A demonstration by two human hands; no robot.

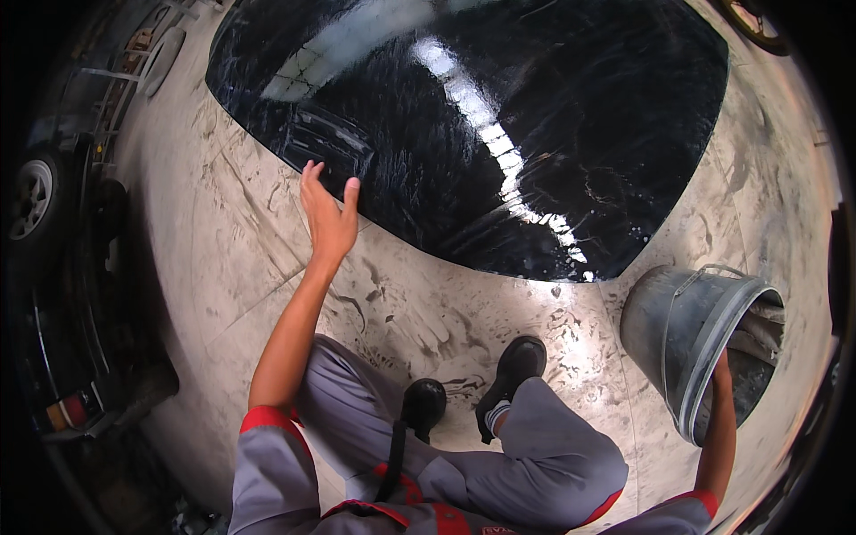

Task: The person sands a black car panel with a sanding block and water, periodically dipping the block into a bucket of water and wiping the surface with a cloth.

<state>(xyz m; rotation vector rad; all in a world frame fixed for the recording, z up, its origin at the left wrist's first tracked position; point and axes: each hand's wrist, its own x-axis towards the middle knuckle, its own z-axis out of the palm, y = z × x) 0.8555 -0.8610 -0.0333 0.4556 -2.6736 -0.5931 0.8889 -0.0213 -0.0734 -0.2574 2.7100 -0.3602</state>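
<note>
A large glossy black curved panel lies on the floor in front of me, streaked and reflecting bright light. My left hand is at the panel's lower left edge, fingers apart and holding nothing; I cannot tell whether a fingertip touches the surface. At my right a grey bucket with a wire handle leans over, its mouth toward me and to the right. My right hand reaches into it, with its fingers hidden. Some greyish material, which I cannot make out, is inside the bucket.
A car with a wheel and tail light stands along the left. Metal racks are at the upper left. A round dark object is at the upper right. The pale floor is smudged. My legs and black shoes are below.
</note>
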